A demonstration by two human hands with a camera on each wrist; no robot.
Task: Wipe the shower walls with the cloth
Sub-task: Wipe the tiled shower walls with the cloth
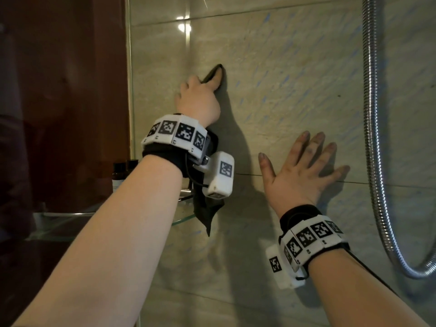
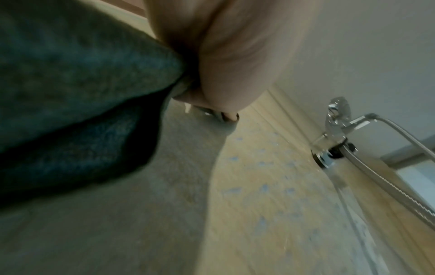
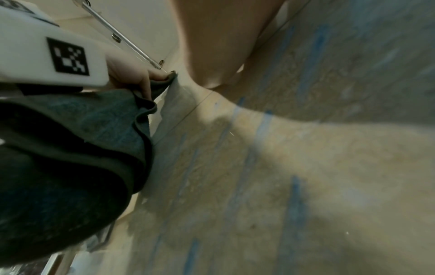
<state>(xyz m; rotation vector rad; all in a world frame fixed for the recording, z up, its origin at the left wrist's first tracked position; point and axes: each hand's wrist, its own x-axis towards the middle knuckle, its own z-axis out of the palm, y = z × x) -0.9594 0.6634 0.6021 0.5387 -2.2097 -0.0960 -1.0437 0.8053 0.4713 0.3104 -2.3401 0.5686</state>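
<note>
Cloth: dark cloth [image 1: 213, 75] is bunched in the left hand [image 1: 198, 100], pressed against the tiled wall [image 1: 295, 67]; its loose end hangs below the wrist, down past the glass shelf [image 1: 184, 221].
Left grip: fingers curled round the cloth, index finger stretched upward along the wall with a fold of cloth beside it.
Right grip: right hand [image 1: 297, 171] lies flat on the wall, fingers spread and straight, holding nothing; its fingertips [image 1: 304, 136] look smudged dark.
Hands: well apart, the left one higher and nearer the glass panel edge [image 1: 130, 90].
Wall: beige tiles with faint blue streaks, seen clearly from the right wrist [image 3: 266, 119].
Hose: metal shower hose [image 1: 371, 114] hangs at the right, looping back up at the bottom.
Shelf: dark bottles [image 1: 119, 175] stand on the glass corner shelf, behind the left forearm.
</note>
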